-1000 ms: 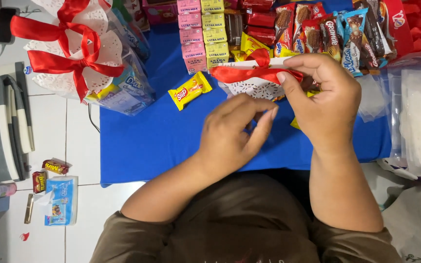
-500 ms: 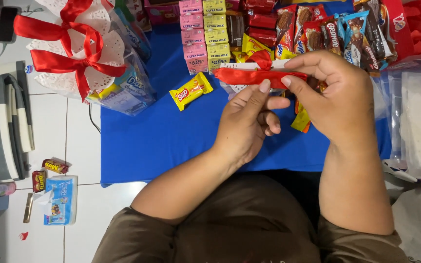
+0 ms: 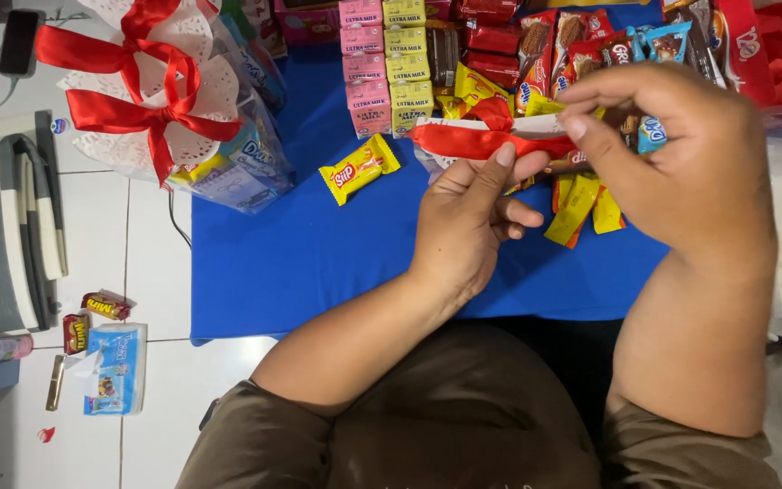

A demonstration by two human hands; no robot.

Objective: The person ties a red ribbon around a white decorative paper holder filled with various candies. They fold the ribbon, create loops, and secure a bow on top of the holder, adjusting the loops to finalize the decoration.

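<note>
At frame centre, the left hand (image 3: pixel 468 217) and right hand (image 3: pixel 672 154) each pinch a red ribbon (image 3: pixel 481 140) above yellow snack packets (image 3: pixel 581 204); pink and yellow cartons (image 3: pixel 386 54) line the upper middle.

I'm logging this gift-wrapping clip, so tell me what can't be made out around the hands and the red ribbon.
Head view, the only one:
- What the red ribbon is tied around: hidden behind the left hand and right hand.
- Right hand's grip on the ribbon end: covered by its own fingers.
- Snack packets below the ribbon: partly hidden by the right hand.
</note>
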